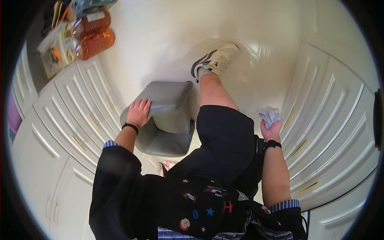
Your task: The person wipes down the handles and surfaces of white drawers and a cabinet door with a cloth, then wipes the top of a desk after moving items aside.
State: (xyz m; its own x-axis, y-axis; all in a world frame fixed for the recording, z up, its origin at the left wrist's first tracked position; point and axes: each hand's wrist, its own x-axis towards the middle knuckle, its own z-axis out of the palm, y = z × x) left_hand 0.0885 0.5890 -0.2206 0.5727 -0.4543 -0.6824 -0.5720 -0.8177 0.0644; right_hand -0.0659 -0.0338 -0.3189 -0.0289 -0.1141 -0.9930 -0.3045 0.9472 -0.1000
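My left hand (139,113) curls over the edge of a small grey padded chair (170,94), its fingers lying along the smooth top. The chair stands on the floor to the left of my bent leg, and its hollow side opens toward me. At the right, my right hand (272,129) is closed around a crumpled pale grey cloth (270,115). Most of the cloth sticks out beyond my fingers, apart from the cabinets beside it.
White cabinets (84,108) with gold handles run along the left, and more cabinets (320,120) line the right. Bottles of amber liquid (96,43) and packages crowd the upper-left counter. My foot in a beige shoe (216,60) stands on the glossy pale floor (160,40).
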